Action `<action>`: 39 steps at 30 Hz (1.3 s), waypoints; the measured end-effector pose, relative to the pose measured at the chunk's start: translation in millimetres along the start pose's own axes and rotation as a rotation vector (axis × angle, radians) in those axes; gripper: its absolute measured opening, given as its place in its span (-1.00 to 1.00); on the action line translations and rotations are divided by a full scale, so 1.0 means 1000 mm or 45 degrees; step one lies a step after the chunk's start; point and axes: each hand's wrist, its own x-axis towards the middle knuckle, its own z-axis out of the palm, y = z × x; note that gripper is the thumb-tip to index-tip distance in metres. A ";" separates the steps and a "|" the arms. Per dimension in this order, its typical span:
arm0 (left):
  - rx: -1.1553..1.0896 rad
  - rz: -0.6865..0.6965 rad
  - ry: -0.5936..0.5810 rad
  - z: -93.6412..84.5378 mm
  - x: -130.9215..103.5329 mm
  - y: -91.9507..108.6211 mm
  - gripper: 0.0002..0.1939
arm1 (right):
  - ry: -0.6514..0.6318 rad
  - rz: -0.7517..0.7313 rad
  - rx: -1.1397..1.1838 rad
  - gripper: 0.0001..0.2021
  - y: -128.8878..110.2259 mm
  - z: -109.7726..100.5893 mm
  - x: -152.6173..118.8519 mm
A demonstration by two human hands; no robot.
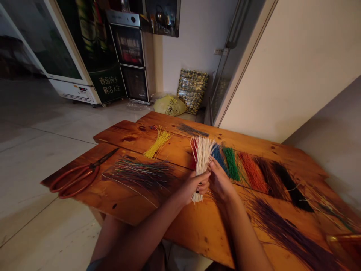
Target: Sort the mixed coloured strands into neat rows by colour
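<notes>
A thick bundle of off-white strands (pixel 202 154) stands nearly upright above the wooden table. My left hand (pixel 197 184) is wrapped round its lower part, and the cut ends stick out below the fist. At the bundle's right side is my right hand (pixel 220 177), its fingertips pressed against the strands; what they pinch, if anything, is hidden. Behind the bundle lie red strands (pixel 193 145), mostly covered, and a blue bundle (pixel 219 156). Close by on the right is a green bundle (pixel 231 163).
Scissors with red handles (pixel 76 180) lie at the table's left. Loose dark mixed strands (pixel 141 171) and a yellow bundle (pixel 158 143) are nearby. Orange (pixel 254 173), brown (pixel 269 175), black (pixel 291 184) and purple bundles (pixel 290 233) lie rightward on the table (pixel 197 233).
</notes>
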 end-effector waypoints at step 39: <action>-0.975 -0.271 0.306 -0.015 0.017 -0.022 -0.57 | -0.107 -0.307 0.103 -0.68 0.005 0.027 -0.011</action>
